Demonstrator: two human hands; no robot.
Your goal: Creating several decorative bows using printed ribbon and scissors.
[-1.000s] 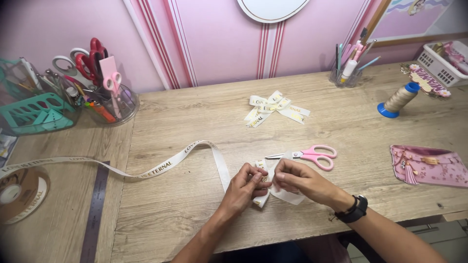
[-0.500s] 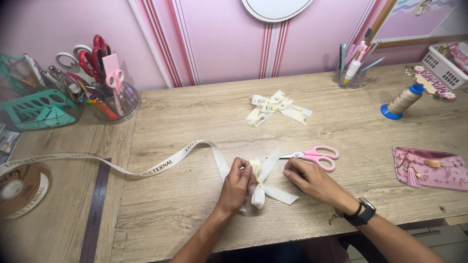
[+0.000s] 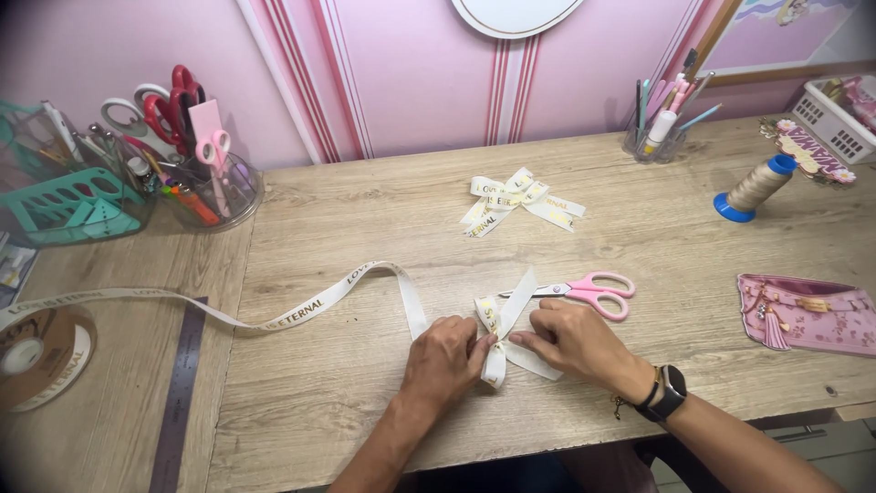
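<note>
My left hand [image 3: 444, 361] and my right hand [image 3: 573, 340] pinch a folded white ribbon bow [image 3: 505, 321] at its middle, flat on the wooden table [image 3: 365, 228]. Loops and tails of the bow stick out between the two hands. A long white printed ribbon [image 3: 301, 307] trails from the bow leftward to a spool [image 3: 38, 354] at the left edge. Pink-handled scissors [image 3: 591, 291] lie just beyond my right hand. A finished white ribbon bow [image 3: 516, 202] lies farther back on the table.
A clear cup of scissors and pens [image 3: 196, 178] and a teal organiser [image 3: 64, 196] stand back left. A metal ruler [image 3: 179, 383] lies front left. A pen cup [image 3: 659, 135], a thread cone [image 3: 754, 188], a white basket [image 3: 835, 114] and a pink pouch [image 3: 808, 313] sit at the right.
The ribbon piece between my hands has been folded into a bow shape with a tail sticking up. Both hands stay at the same spot, pinching its middle.
</note>
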